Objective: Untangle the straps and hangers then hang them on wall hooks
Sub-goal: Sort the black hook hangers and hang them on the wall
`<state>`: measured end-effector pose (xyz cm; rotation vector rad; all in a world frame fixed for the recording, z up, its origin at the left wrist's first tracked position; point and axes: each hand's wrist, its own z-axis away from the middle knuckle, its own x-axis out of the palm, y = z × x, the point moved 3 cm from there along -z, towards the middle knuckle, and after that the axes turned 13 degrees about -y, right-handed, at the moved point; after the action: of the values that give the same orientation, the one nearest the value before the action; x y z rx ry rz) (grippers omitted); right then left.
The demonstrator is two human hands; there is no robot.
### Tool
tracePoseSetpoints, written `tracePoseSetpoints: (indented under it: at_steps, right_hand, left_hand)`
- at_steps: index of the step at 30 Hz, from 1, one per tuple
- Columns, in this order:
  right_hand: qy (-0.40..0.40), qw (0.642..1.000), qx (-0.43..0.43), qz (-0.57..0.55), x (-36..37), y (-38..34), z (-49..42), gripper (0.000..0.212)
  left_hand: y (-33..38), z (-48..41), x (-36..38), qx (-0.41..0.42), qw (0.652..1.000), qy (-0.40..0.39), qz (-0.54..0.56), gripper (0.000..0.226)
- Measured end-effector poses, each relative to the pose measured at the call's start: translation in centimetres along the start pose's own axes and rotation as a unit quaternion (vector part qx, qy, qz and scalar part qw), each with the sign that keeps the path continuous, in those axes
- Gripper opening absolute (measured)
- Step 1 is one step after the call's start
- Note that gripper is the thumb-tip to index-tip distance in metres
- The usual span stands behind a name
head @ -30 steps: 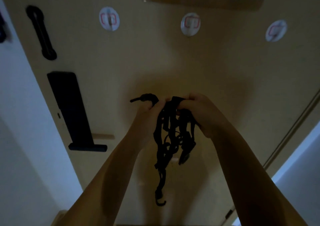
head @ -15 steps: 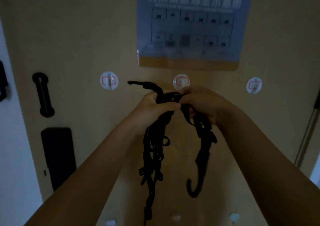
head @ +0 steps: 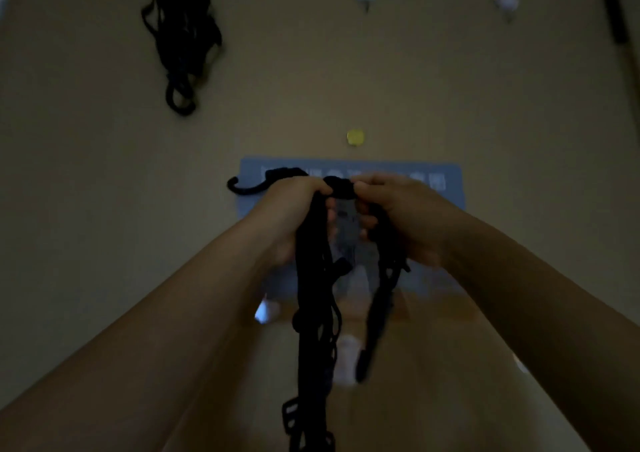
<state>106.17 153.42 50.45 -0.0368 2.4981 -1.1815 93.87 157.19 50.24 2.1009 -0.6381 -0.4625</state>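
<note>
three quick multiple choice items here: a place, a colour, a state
1. Where is the hung bundle of black straps? A) upper left of the wall B) lower right C) on the floor
2. What colour is the small round sticker above the blue poster? A) red B) yellow C) green
3. What are the left hand and right hand doing? A) both open B) both gripping the tangle of black straps C) one idle
Answers: A, it hangs high on the left; B, it shows yellow; B, fingers curl round the tangle.

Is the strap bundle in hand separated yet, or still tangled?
Still tangled: the left hand and right hand grip one strap bundle, joined at a knot between them.
</note>
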Motion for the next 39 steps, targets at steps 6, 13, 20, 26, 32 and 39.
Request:
tracePoseSetpoints:
  at_steps: [6, 13, 20, 26, 32, 39]
  right_hand:
    - [0.045, 0.978, -0.085, 0.184, -5.9, -3.9, -5.4, 0.021]
    - [0.077, 0.946, -0.18, 0.257, -10.9, -8.4, -10.9, 0.027]
    - [0.162, 0.892, -0.287, 0.308, -13.6, -14.0, -14.9, 0.026]
    - [0.177, 0.903, -0.287, 0.266, -14.6, -17.7, -18.2, 0.022]
    - [0.203, 0.914, -0.248, 0.25, -15.2, -18.9, -19.5, 0.024]
    - [0.232, 0.868, -0.069, 0.433, -14.7, -19.6, -18.9, 0.028]
  left_hand:
    - [5.8, -7.2, -1.2, 0.072, 0.992, -0.039, -0.095, 0.012]
    - [11.2, -12.9, -0.7, 0.226, 0.921, 0.081, -0.306, 0.015]
    - [17.2, -17.4, -0.2, 0.334, 0.846, 0.152, -0.386, 0.019]
    - [21.2, -20.1, -0.7, 0.324, 0.854, 0.183, -0.364, 0.02]
    - [22.8, -21.8, -0.5, 0.274, 0.869, 0.208, -0.356, 0.016]
    - [22.9, -21.7, 0.5, 0.154, 0.864, 0.197, -0.437, 0.013]
